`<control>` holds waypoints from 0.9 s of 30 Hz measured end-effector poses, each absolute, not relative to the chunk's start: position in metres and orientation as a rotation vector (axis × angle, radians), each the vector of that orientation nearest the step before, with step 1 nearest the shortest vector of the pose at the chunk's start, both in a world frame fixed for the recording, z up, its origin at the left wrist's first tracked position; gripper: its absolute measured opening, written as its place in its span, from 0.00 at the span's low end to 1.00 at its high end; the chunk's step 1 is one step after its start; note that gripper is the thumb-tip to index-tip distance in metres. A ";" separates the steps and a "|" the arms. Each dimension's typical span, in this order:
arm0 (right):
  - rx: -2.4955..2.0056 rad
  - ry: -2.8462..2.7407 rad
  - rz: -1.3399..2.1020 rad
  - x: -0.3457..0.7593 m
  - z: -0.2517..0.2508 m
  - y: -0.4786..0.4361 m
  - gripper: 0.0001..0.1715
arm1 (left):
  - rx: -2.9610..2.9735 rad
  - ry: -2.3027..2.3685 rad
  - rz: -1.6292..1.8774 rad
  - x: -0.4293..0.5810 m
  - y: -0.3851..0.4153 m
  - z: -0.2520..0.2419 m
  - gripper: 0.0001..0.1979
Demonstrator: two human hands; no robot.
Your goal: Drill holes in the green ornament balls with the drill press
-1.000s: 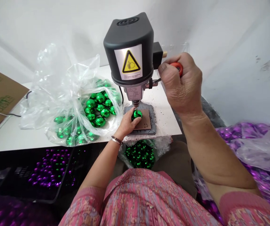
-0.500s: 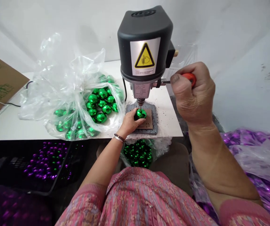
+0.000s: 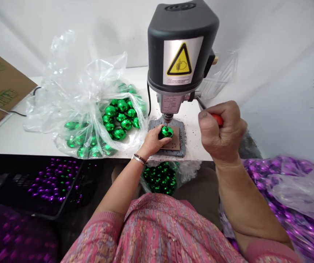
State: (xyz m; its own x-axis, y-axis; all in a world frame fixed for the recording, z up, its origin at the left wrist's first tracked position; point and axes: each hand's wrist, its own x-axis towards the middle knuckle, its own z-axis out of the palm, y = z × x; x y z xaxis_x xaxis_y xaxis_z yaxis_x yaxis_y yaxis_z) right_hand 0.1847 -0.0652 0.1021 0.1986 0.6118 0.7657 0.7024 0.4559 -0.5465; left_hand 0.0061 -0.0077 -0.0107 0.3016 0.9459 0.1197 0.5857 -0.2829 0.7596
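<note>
My left hand (image 3: 154, 140) grips a shiny green faceted ball (image 3: 167, 132) between thumb and fingers, on a small brown board (image 3: 175, 143). The board lies on the grey base (image 3: 182, 149) of a black bench drill press (image 3: 183, 29). Right above the ball is the drill bit (image 3: 167, 123); whether it touches the ball I cannot tell for sure. My right hand (image 3: 222, 133) is closed around the red knob (image 3: 217, 119) of the drill's lever, to the right of the machine.
A clear plastic bag (image 3: 91, 106) of green balls lies open on the white table (image 3: 14, 144). Below the table edge hangs another bag of green balls (image 3: 161, 179). Purple balls (image 3: 291, 182) in plastic fill the right side. A crate (image 3: 60, 212) holds purple balls, and a cardboard box (image 3: 3, 87) stands left.
My right hand has pulled the lever's red knob downward. The view has shifted slightly. My left hand still holds the green ball on the board.
</note>
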 end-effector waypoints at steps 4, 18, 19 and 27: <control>-1.210 -1.470 -0.176 0.184 0.092 -0.065 0.08 | 1.967 1.357 0.762 0.004 -0.006 -0.013 0.28; -1.092 -1.339 -0.351 0.176 0.060 -0.053 0.10 | 1.964 1.329 0.792 0.002 -0.005 -0.017 0.26; -1.081 -1.324 -0.355 0.175 0.061 -0.051 0.11 | 1.960 1.326 0.793 0.002 -0.005 -0.017 0.26; -1.174 -1.195 -0.054 0.170 0.126 -0.046 0.14 | 1.930 1.276 0.790 -0.001 -0.014 -0.011 0.31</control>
State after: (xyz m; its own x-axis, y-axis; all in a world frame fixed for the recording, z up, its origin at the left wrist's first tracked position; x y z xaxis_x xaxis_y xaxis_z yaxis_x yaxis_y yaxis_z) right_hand 0.1701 -0.0459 0.1260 0.4367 0.5201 0.7340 0.5840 0.4567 -0.6711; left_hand -0.0009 -0.0144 -0.0107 0.3343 0.9353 0.1159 0.5204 -0.2858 0.8047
